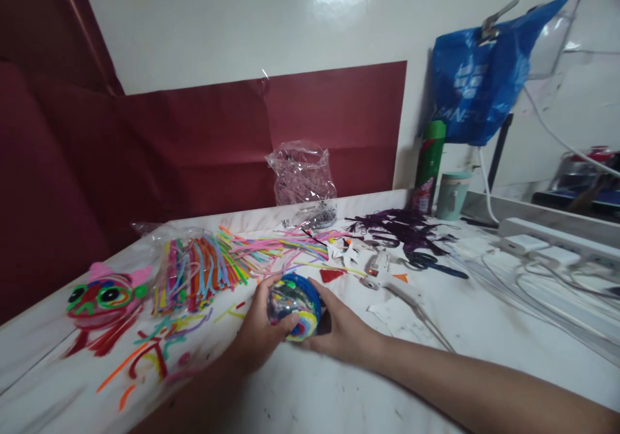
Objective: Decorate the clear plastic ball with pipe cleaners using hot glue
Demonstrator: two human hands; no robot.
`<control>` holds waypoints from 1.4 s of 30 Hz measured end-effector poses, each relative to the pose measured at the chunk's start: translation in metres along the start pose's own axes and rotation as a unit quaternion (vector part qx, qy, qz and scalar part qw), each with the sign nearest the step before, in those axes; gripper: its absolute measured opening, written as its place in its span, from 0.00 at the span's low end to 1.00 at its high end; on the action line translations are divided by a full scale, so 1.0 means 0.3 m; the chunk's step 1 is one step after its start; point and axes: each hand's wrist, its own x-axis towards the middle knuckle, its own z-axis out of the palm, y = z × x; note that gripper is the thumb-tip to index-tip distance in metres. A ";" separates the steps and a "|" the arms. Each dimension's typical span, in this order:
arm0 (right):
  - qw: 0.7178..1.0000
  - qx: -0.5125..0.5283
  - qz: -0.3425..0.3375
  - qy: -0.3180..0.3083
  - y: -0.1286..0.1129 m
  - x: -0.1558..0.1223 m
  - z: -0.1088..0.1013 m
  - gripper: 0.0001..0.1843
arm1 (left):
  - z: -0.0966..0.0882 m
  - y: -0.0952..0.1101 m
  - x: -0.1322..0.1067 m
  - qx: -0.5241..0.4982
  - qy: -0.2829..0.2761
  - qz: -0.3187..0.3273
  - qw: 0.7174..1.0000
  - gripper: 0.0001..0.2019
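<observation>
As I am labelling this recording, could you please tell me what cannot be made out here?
Head view: colourful round object, sides partly covered by the left hand and right hand.
Head view: white power strip, right end cut off by the picture's edge.
Head view: glue gun, cord's end hidden behind the right forearm.

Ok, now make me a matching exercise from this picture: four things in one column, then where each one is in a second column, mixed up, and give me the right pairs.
Things
1. Colourful ball
2. Blue bag
3. Pink-eared craft
4. White glue gun

Places
A. Left of the bundled coloured strips
B. Held between the left hand and the right hand
C. Just left of an orange scrap
D. Under a metal clip

Right pairs: 1-B, 2-D, 3-A, 4-C
</observation>
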 end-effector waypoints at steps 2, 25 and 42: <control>1.000 -0.009 -0.002 -0.001 -0.005 -0.002 -0.001 0.53 | -0.001 -0.001 0.001 -0.002 0.001 0.004 1.000 0.34; 0.998 -0.060 -0.005 0.006 0.005 -0.022 -0.005 0.48 | 0.004 -0.004 -0.021 -0.017 0.016 0.009 1.000 0.36; 0.995 -0.098 0.011 0.017 0.010 -0.025 -0.005 0.48 | 0.013 -0.003 -0.032 -0.027 0.023 0.001 0.999 0.37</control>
